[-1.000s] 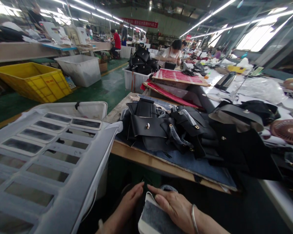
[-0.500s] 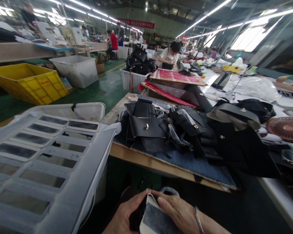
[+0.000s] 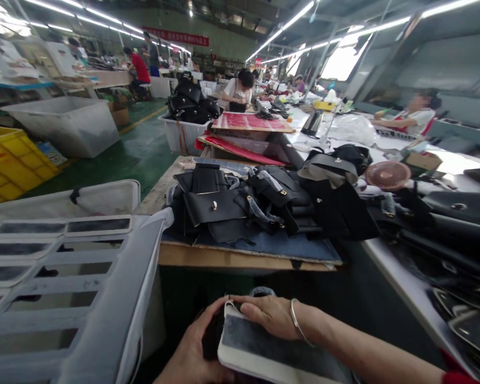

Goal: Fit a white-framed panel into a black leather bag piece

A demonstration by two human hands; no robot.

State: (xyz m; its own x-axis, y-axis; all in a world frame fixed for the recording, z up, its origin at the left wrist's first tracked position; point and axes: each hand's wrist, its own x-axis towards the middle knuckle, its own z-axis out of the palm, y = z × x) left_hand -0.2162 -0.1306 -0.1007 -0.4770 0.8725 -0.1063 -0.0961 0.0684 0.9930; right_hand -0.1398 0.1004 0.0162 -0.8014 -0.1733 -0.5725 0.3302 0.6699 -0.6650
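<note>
Since the earlier frame, the view has swung right and the left hand (image 3: 190,354) has come in against the near end of the cream-edged dark panel (image 3: 260,333). The panel is low in front of the person, dark face up, and looks light, fairly stiff along its rim and perhaps a little slippery on the face; its cream edges seem the best hold, as pressing the face could mark it. Its long axis slants from the fingertips down to the right, where the far end is lost under the forearm. The right hand (image 3: 270,314) grips the upper edge, thumb on the face; the left curves round the short end, but whether it is clamped I cannot tell. Beyond lie black leather bag pieces (image 3: 216,205); leftward, a slotted grey rack (image 3: 116,298)
</note>
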